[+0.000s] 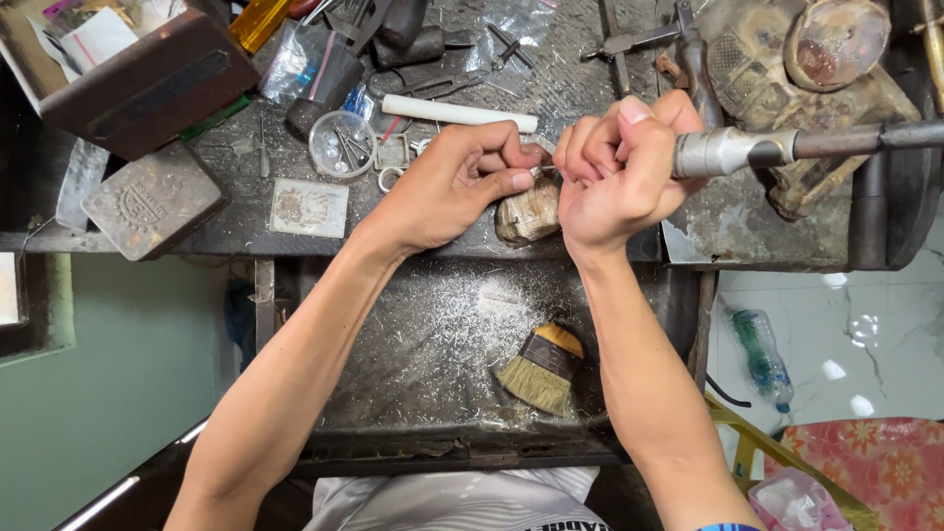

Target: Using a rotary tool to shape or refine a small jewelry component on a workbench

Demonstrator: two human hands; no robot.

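My left hand (462, 177) pinches a tiny silvery piece (538, 169) between thumb and forefinger, right above a worn wooden bench peg (528, 211). My right hand (619, 162) is wrapped around the metal handpiece of a rotary tool (733, 150), whose tip meets the small piece between both hands. The tool's dark shaft runs off to the right edge. What the piece is exactly is too small to tell.
A dusty pull-out tray (433, 344) below holds a flat brush (543, 369) and metal filings. The cluttered workbench (236, 221) carries a white rod (457, 112), a clear round dish (341, 144), a metal tin (152, 200), a brown box (138, 84) and hand tools. A plastic bottle (762, 356) lies on the floor.
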